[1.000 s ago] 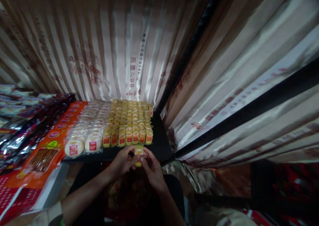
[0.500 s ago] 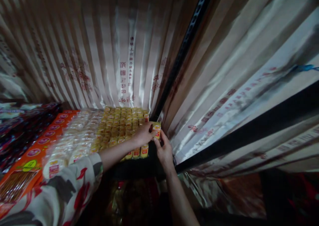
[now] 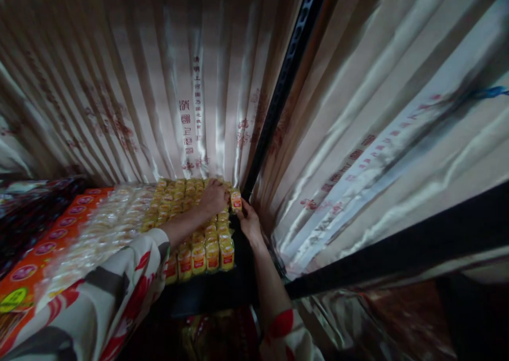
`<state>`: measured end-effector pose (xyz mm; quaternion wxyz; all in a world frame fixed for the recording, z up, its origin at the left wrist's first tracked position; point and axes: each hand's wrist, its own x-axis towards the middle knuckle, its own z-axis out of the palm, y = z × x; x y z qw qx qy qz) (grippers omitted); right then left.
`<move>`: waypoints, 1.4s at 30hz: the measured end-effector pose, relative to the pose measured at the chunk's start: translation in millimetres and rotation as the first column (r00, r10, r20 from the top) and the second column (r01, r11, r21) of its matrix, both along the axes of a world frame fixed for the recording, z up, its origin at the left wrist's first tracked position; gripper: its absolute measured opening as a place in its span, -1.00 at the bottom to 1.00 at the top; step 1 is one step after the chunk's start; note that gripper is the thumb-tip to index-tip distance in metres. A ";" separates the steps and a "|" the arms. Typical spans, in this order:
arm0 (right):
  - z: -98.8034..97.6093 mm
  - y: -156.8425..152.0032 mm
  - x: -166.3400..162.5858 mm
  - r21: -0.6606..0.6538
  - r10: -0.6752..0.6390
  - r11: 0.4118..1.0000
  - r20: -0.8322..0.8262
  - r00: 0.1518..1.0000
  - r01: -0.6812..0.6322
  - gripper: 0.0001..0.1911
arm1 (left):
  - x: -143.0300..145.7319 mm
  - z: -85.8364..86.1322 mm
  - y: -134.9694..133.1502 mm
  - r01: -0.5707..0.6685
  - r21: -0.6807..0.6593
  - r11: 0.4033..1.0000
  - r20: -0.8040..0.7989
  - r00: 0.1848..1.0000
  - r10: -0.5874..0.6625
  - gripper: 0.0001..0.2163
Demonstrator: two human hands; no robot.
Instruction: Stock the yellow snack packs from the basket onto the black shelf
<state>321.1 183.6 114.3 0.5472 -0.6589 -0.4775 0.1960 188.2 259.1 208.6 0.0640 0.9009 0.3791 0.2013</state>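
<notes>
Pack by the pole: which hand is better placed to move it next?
Right hand, probably: it touches the pack from the outer side, while the left hand reaches across the rows.

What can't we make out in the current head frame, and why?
All in the head view:
Left hand: its own back hides the fingertips; grip unclear.
Yellow packets: left forearm and sleeve cover some.
Packet at the right hand: small print too tiny to read.
Orange packaging: cut off by the left edge.
</notes>
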 end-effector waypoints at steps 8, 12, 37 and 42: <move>-24.2 24.8 0.4 -0.076 -0.084 0.992 0.147 0.986 0.096 -0.53 | 0.7 -20.8 -4.1 0.112 0.035 0.993 0.001 0.994 -0.112 -0.72; -26.2 30.5 -1.7 -0.083 -0.112 0.986 0.294 0.949 0.142 -0.56 | 1.8 -25.8 -7.2 0.168 0.016 0.986 0.004 0.986 -0.168 -0.79; -30.1 27.8 -12.0 -0.094 0.037 0.996 0.409 0.912 0.001 -0.48 | 7.7 -39.2 -3.3 0.148 -0.084 0.985 0.039 0.989 -0.145 -0.76; -35.7 29.9 -12.0 -0.073 0.018 0.997 0.363 0.932 0.009 -0.48 | 10.1 -35.2 -4.8 0.153 -0.062 0.986 -0.003 0.988 -0.154 -0.77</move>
